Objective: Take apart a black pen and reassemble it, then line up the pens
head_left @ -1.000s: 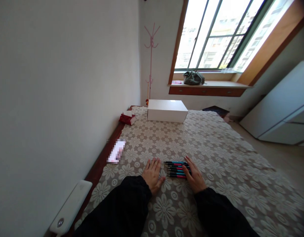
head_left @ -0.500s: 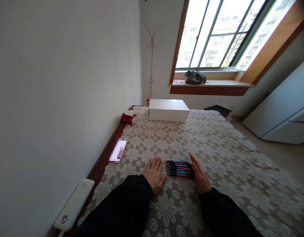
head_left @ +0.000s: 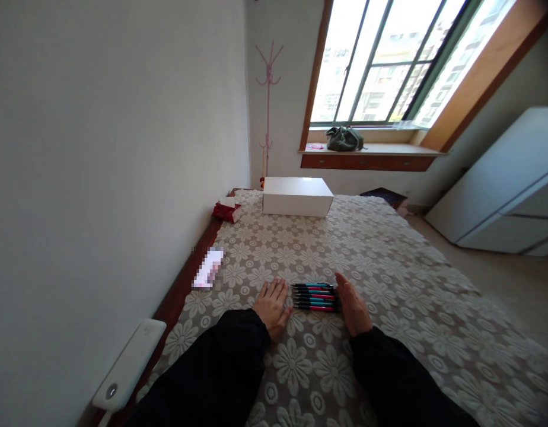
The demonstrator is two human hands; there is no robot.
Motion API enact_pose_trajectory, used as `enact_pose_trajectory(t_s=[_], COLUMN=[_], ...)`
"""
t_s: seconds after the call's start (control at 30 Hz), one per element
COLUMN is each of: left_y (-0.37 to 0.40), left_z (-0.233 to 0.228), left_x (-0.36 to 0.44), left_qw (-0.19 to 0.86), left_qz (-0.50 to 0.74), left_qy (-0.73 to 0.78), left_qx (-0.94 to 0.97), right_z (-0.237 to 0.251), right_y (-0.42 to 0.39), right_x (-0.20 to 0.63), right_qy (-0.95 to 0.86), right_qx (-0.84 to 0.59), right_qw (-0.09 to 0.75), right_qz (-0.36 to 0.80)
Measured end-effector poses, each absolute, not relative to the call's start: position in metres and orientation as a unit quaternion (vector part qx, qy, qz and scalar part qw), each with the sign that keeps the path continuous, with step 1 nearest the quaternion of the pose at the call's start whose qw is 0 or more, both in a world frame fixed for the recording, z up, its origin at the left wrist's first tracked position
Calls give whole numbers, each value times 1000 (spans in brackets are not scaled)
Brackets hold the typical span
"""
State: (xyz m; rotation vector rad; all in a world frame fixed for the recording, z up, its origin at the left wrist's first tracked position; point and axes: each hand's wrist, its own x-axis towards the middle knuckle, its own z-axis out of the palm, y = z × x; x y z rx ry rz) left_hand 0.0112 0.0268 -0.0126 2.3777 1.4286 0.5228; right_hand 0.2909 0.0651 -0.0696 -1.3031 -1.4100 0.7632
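Note:
Several mechanical pencils (head_left: 315, 297) with black, blue and pink barrels lie side by side in a tight row on the flowered tablecloth (head_left: 300, 367). Their pointed tips face left. My left hand (head_left: 271, 306) rests palm down on the cloth just left of the tips, fingers stretched out. On the right, my right hand (head_left: 353, 305) stands on edge with straight fingers, its palm against or very near the pencils' back ends. Neither hand grasps anything.
A white box (head_left: 296, 197) sits at the far end of the table. Along the left edge are a red tissue pack (head_left: 226, 210), a blurred-out flat item (head_left: 208, 268) and a white power strip (head_left: 130, 363) by the wall.
The whole view has shifted slightly, so everything appears a little further left and up. Both hands keep nearly the same places around the pencils, the row looking about as even as before.

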Motion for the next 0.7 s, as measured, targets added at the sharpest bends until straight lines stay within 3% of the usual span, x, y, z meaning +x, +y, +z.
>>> enact_pose_trajectory(t_s=[0.13, 0.27, 0.7], left_y=[38, 52, 58], left_z=[-7, -7, 0], left_x=[3, -9, -15], left_qw=[272, 417, 549], left_qz=[329, 500, 641], left_qy=[525, 544, 465], left_qx=[737, 529, 267], right_z=[-54, -40, -25], right_y=[71, 72, 61], right_x=[298, 311, 304], right_qy=[-412, -359, -354], right_qx=[-492, -436, -405], right_qw=[613, 670, 684], right_qz=[461, 482, 493])
